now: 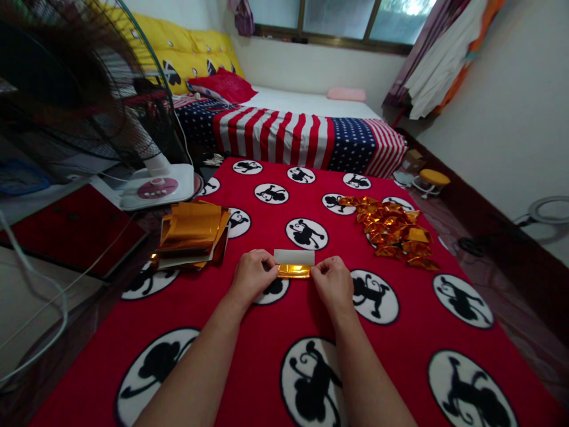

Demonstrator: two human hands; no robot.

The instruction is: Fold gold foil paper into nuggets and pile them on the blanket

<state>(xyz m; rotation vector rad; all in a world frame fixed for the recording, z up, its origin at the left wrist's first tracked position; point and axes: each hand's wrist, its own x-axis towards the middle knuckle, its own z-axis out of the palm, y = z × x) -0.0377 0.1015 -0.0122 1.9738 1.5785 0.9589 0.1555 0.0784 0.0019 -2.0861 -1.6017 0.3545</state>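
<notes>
A sheet of gold foil paper [294,271] lies between my hands, its near edge folded over in a shiny gold strip and its pale back showing beyond. My left hand [254,273] pinches the left end of the fold between thumb and fingers. At the right end, my right hand [332,281] grips it the same way. To the left rests a stack of flat gold foil sheets [191,231], loosely piled. Over on the right sits a heap of folded gold foil pieces [395,228].
Under everything spreads a red cloth [258,379] with black monkey figures in white circles. An electric fan [162,184] stands at the left. Behind is a bed with a striped and starred cover [284,139]. A yellow-topped stool [433,178] is on the floor at right.
</notes>
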